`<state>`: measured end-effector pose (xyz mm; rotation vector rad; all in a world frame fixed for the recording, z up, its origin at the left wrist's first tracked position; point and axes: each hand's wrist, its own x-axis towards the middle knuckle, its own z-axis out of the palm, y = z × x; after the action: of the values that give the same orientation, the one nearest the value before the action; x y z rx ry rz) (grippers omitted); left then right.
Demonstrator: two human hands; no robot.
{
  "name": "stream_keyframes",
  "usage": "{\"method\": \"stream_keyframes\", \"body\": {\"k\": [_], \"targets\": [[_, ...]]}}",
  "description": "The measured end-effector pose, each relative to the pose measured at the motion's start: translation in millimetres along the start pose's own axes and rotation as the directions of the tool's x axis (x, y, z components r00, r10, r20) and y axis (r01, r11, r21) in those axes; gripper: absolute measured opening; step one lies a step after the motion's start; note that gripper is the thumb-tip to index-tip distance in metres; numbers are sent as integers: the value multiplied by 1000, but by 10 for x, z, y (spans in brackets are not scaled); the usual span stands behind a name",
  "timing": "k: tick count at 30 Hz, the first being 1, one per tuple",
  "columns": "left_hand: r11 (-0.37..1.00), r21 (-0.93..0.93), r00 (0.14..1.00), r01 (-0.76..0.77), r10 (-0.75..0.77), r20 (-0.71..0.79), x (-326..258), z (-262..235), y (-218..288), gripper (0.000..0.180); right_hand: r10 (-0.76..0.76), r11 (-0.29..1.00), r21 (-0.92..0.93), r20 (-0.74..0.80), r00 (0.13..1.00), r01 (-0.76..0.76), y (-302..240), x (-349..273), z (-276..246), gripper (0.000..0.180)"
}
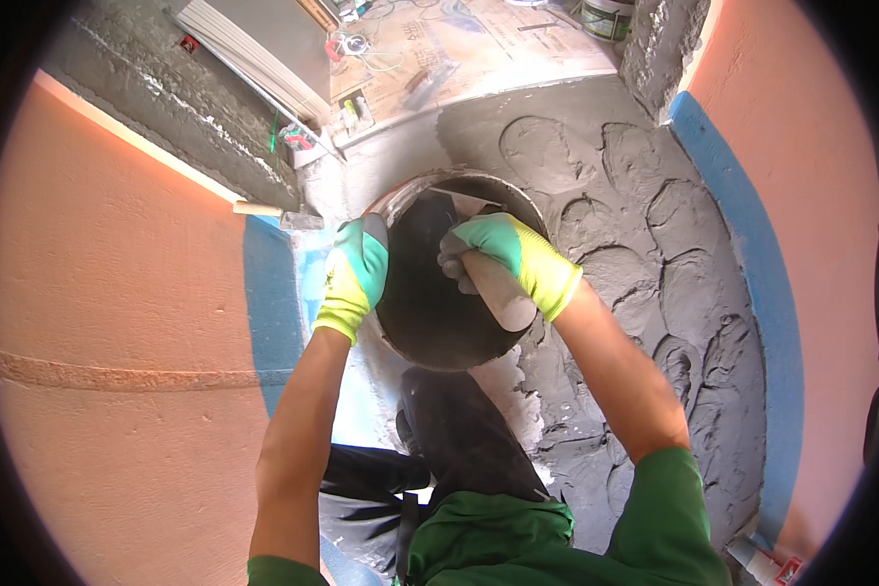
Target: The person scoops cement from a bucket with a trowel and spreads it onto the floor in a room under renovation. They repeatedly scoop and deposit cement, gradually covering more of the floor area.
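Observation:
My left hand, in a green and yellow glove, grips the left rim of a round black bucket tilted toward me. My right hand, gloved the same way, is shut on the pale wooden handle of a trowel whose blade reaches down into the bucket. The bucket's inside is dark and coated with grey mortar. My dark trouser leg lies just below the bucket.
Wet grey mortar with trowel marks covers the floor to the right. Orange walls with blue bands stand on both sides. A hammer lies at the left wall. Cardboard, cables and a pail lie beyond the doorway.

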<state>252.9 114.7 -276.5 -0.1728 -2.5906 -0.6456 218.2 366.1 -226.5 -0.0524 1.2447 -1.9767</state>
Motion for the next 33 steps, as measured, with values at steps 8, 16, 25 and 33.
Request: {"method": "stream_keyframes", "body": {"k": [8, 16, 25, 33], "targets": [[990, -81, 992, 114, -108, 67, -21, -36, -42, 26, 16, 947, -320, 39, 999, -3, 53, 80, 127, 15], [992, 113, 988, -55, 37, 151, -198, 139, -647, 21, -157, 304, -834, 433, 887, 461, 559, 328, 157, 25], [997, 25, 996, -70, 68, 64, -167, 130, -641, 19, 191, 270, -962, 93, 977, 39, 271, -165, 655, 36], [999, -43, 995, 29, -25, 98, -26, -41, 0, 31, 159, -7, -951, 305, 939, 310, 731, -184, 521, 43]]}}
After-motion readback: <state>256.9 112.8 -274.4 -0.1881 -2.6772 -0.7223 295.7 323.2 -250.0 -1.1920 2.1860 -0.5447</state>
